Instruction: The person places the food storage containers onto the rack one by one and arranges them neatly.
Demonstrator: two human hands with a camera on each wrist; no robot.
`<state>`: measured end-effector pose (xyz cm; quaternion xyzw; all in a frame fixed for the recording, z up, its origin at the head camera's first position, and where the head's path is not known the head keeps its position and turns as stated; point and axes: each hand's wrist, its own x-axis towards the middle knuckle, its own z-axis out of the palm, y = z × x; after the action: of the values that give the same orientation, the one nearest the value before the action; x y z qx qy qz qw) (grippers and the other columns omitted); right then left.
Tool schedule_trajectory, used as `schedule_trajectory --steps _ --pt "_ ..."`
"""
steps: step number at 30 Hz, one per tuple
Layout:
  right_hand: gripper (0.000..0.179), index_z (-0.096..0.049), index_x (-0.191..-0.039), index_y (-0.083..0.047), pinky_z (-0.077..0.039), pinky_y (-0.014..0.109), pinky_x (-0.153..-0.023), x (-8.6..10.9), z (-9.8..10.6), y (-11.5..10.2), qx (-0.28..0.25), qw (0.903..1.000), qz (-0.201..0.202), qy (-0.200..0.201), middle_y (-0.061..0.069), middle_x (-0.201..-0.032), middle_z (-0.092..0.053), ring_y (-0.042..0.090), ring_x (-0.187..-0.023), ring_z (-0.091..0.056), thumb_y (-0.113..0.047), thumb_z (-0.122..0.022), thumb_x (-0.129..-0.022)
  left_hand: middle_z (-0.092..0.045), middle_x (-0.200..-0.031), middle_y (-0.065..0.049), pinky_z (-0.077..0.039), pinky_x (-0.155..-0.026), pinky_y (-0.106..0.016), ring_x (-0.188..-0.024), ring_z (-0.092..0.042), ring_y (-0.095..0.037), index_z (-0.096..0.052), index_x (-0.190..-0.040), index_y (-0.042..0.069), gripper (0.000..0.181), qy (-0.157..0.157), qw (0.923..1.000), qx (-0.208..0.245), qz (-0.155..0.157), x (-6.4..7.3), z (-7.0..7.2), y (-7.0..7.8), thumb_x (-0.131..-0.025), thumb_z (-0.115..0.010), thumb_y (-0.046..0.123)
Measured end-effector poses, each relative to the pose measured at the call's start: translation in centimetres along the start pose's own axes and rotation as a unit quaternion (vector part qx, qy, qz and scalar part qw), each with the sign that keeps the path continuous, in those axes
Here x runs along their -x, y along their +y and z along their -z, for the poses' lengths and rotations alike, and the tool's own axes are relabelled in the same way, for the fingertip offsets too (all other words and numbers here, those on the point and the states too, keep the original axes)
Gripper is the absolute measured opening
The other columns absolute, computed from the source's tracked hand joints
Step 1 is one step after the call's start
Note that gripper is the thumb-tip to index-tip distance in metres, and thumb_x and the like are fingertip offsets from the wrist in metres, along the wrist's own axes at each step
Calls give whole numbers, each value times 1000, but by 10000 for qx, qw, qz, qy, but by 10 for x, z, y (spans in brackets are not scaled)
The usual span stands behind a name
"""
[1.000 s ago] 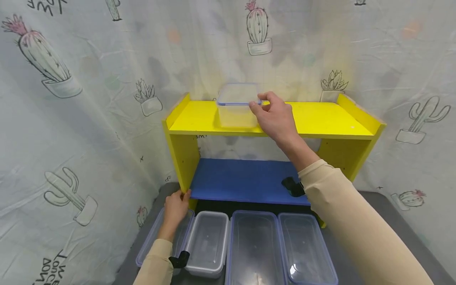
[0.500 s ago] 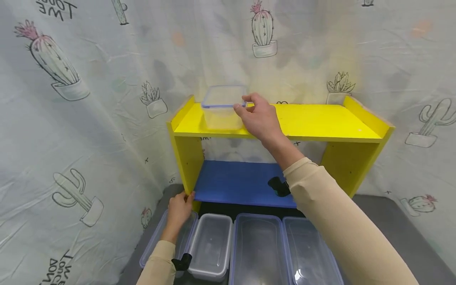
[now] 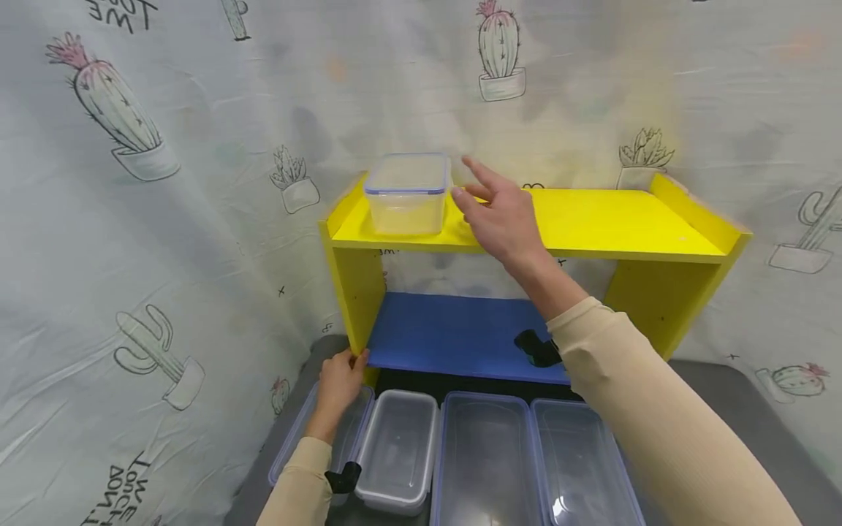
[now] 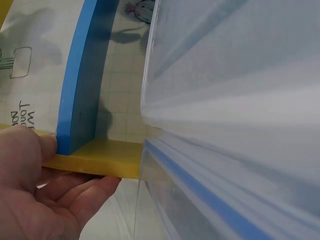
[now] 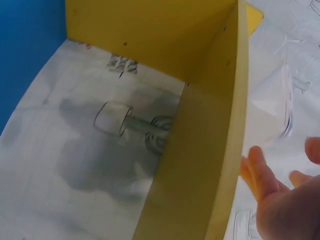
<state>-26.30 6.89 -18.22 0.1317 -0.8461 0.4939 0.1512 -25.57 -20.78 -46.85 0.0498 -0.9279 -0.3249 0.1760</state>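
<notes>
A clear plastic food container (image 3: 406, 212) with a blue-edged lid stands upright on the yellow top shelf (image 3: 592, 219), near its left end. My right hand (image 3: 503, 219) is just to the right of it, fingers spread and thumb apart from the box, holding nothing. In the right wrist view the same container (image 5: 270, 110) shows past the shelf board, with the hand (image 5: 285, 200) beside it. My left hand (image 3: 338, 383) grips the lower left side panel of the shelf unit; in the left wrist view the thumb (image 4: 47, 145) lies by the blue board and the fingers reach under the yellow panel (image 4: 107, 157).
Several lidded clear containers stand in a row on the dark surface before the unit, among them a white-edged one (image 3: 399, 449) and a large blue-edged one (image 3: 487, 460). A blue lower shelf (image 3: 447, 332) spans the unit. Cactus-print cloth (image 3: 230, 241) hangs behind and at left.
The container has slid left along the top shelf with my right hand at its right side. The right hand has since let go and drawn away to the right. The left hand stays in place.
</notes>
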Motion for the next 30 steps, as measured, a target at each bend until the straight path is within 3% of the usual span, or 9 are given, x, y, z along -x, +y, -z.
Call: schedule_trajectory --steps 5,11,17,20,26,30 --pt "44 -50 -141 -30 -55 30 -85 12 26 23 -355 9973 201 615 8 -125 -67 21 -98 -71 -34 -56 -98 -59 -62 -5 -37 -52 -30 -55 -49 -18 -63 -75 9 31 65 9999 118 -55 -3 -4 4 -96 -60 32" --pt "31 -65 -123 -9 -56 21 -76 25 42 37 -363 9989 201 233 14 -111 -70 16 -87 -72 -27 -58 -98 -64 -66 -6 -38 -53 -31 -55 -51 -18 -65 -79 8 29 121 9998 152 -21 -1 -4 2 -96 -61 31" --pt "30 -68 -116 -7 -54 17 -74 45 49 45 0 9991 429 22 12 -108 -72 6 -81 -70 -29 -59 -97 -66 -67 -7 -40 -53 -31 -55 -53 -18 -66 -79 7 30 87 9998 178 -60 1 -4 2 -96 -61 31" --pt "28 -69 -112 -7 -54 18 -73 55 52 53 -171 9981 566 142 11 -105 -73 4 -79 -69 -29 -61 -96 -65 -66 -7 -39 -52 -31 -54 -52 -18 -65 -79 7 30 102 9997 207 -37 2 -3 3 -96 -61 30" --pt "23 -71 -105 -5 -54 18 -71 72 56 78 -429 9934 817 678 -11 -89 -72 4 -77 -69 -25 -62 -95 -60 -62 -5 -36 -50 -29 -53 -48 -16 -63 -77 7 31 79 9998 177 -7 1 -3 2 -97 -60 31" --pt "24 -69 -107 -1 -54 17 -71 79 60 96 -550 9922 802 776 -18 -89 -70 4 -78 -70 -22 -61 -96 -58 -61 -5 -35 -49 -29 -52 -47 -16 -62 -76 8 32 112 9997 207 -2 0 -4 2 -97 -60 32"
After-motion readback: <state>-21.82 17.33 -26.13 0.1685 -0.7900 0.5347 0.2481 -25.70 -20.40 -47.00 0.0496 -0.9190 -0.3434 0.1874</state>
